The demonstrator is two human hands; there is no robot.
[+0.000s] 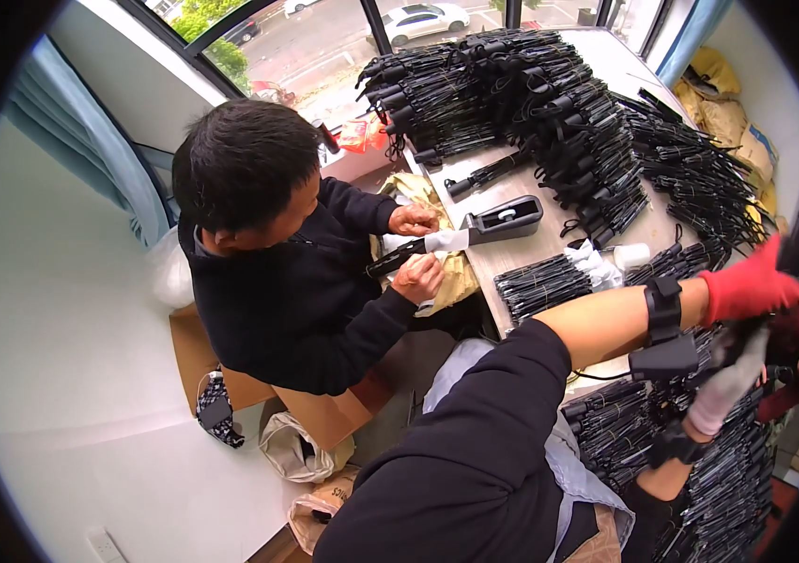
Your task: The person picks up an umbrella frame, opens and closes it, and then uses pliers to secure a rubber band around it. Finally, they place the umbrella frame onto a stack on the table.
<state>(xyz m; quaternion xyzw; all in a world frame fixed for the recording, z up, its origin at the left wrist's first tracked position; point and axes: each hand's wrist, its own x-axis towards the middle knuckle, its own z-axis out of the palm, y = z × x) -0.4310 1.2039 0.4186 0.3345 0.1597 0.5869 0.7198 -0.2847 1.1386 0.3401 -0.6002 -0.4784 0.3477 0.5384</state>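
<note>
Small assembly/packing workroom, not a home. Evidence: long worktable (550,246) stacked with big heaps of identical black bundled parts (531,94), more piles at lower right (728,479). Desktop tape dispenser (505,220) on the table. Co-worker in a black top (296,291) seated at the edge, wrapping one black piece by hand. Cardboard box (324,413) and bags on the floor. Window overlooks a car park (343,47).
</note>
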